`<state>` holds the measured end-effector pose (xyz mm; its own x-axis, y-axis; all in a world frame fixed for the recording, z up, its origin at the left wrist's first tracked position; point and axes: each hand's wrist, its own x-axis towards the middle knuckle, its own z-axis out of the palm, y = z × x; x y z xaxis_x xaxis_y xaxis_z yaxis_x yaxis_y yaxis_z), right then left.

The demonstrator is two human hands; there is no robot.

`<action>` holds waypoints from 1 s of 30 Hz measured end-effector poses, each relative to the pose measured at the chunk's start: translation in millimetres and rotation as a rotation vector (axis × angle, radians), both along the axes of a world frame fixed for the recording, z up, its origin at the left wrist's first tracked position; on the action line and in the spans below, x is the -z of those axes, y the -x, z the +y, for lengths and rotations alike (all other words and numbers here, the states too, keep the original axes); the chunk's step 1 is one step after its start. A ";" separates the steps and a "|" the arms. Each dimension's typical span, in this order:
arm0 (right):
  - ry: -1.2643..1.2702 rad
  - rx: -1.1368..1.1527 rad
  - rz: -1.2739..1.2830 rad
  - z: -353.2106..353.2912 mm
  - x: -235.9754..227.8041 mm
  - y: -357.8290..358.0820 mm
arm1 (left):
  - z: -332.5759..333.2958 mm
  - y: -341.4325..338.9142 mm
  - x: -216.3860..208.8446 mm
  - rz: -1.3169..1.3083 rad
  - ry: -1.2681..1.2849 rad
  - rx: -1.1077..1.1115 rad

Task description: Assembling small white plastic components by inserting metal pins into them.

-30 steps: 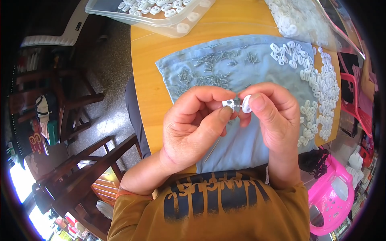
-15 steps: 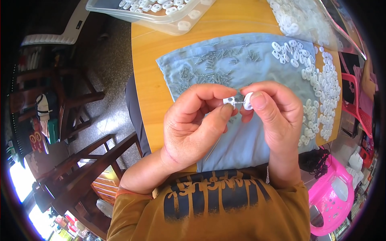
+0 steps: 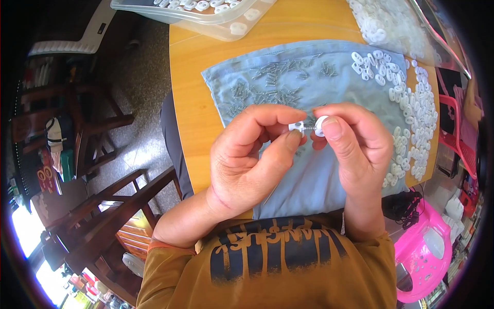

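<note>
Over the blue-grey cloth [image 3: 309,180], both of my hands are raised with their fingertips facing each other. My left hand [image 3: 252,159] pinches a small white plastic cord-lock body [image 3: 296,126] with a dark hole in it. Thumb and index finger of my right hand [image 3: 357,147] grip a white oval cord-lock cap [image 3: 320,126]. A thin metal spring [image 3: 310,127] bridges the narrow gap between the two parts. Fingertips partly cover both pieces. Many loose springs [image 3: 278,97] lie scattered on the cloth beyond my hands.
White oval plastic parts [image 3: 419,113] are heaped along the wooden table's [image 3: 188,77] right side, some on the cloth. A clear plastic box [image 3: 226,26] with more parts stands at the back, a clear bag [image 3: 373,33] at the back right. A pink chair [image 3: 422,247] stands right of me.
My hands have shifted very slightly right and up in the picture. The grips stay the same, with the spring still between the two white parts.
</note>
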<state>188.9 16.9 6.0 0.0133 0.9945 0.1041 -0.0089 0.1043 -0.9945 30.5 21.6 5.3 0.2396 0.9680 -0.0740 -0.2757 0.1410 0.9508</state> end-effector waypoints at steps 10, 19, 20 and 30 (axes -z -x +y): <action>0.078 -0.034 0.159 -1.4 -1.9 1.0 | 0.1 -0.4 -0.5 -0.002 0.006 0.020; 0.066 -0.028 0.082 -2.2 -0.6 2.0 | 0.0 2.0 4.0 -0.039 -0.038 0.082; 0.068 -0.030 0.092 -2.3 -0.9 1.9 | 0.1 1.1 3.3 -0.037 -0.040 0.083; -0.039 0.028 0.101 -2.2 2.2 7.0 | -1.6 -0.2 5.0 -0.035 -0.007 0.103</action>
